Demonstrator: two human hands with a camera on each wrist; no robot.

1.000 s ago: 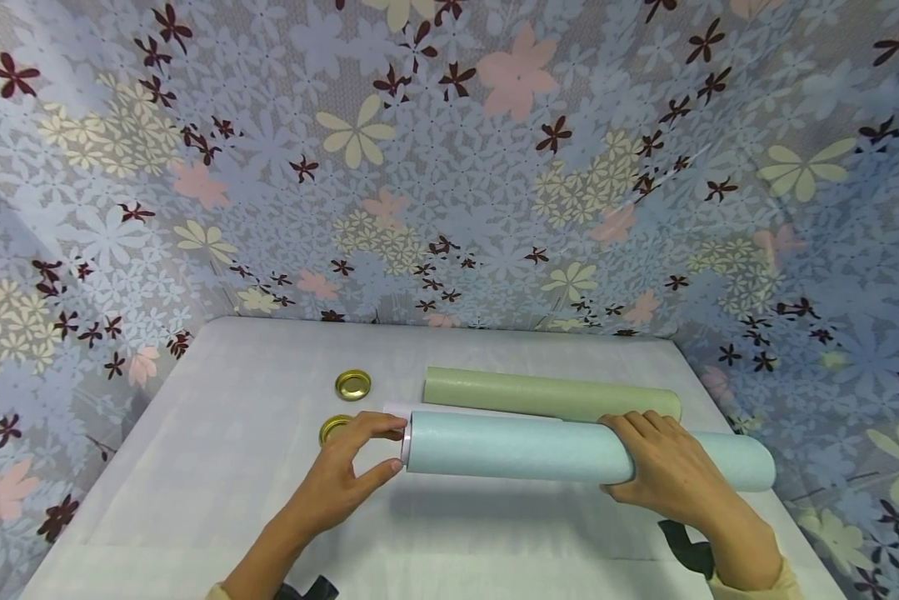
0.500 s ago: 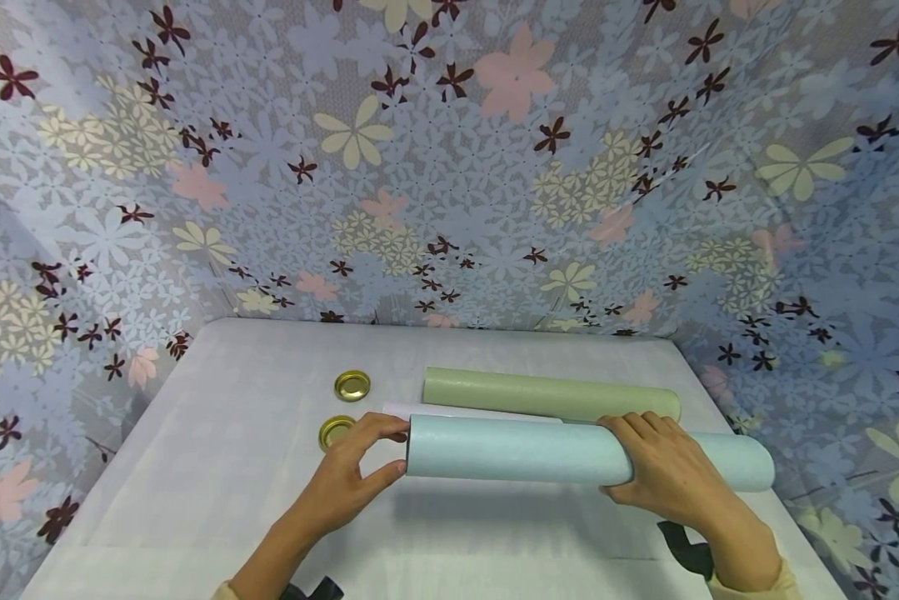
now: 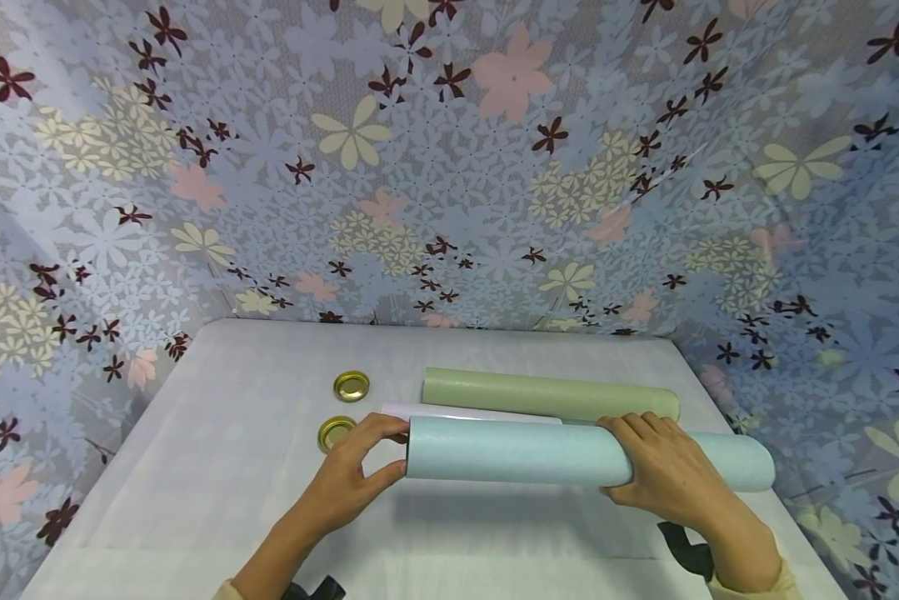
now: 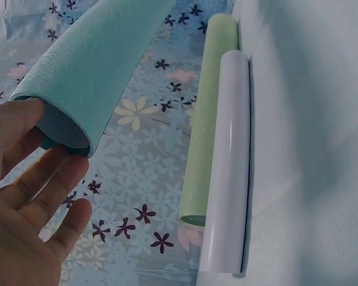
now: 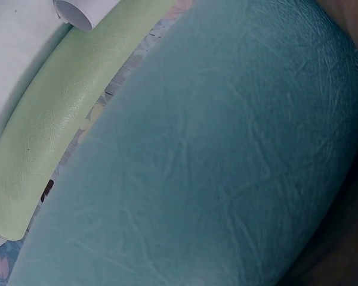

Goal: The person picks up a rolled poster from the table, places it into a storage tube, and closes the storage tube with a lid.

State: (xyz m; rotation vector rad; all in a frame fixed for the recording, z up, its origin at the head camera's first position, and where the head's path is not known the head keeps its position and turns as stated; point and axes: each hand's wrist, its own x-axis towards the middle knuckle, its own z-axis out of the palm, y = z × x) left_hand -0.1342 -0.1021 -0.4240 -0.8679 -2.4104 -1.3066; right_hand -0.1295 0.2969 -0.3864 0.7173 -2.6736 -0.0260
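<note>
My right hand (image 3: 662, 458) grips a light blue, leather-textured paper tube (image 3: 509, 450) from above, around its right part. The tube lies crosswise above the table, with a shadow below it. At its open left end, my left hand (image 3: 352, 467) has thumb and fingertips at the rim, spread across the opening. In the left wrist view the fingers (image 4: 42, 185) are slightly bent beside the tube's hollow mouth (image 4: 62, 128). The inside looks dark near the rim, and no paper shows there. The right wrist view is filled mostly by the tube (image 5: 185, 155).
Behind the blue tube lie a green tube (image 3: 546, 393) and a white paper roll (image 3: 471, 413), partly hidden. Two round gold lids (image 3: 352, 386) sit left of them, the nearer lid (image 3: 334, 432) beside my left hand. Floral fabric (image 3: 449, 167) stands around the white table (image 3: 194, 467).
A white paper edge that stuck out of the tube's left end has slid inside it. My left hand has come up to the rim; the right hand stays put.
</note>
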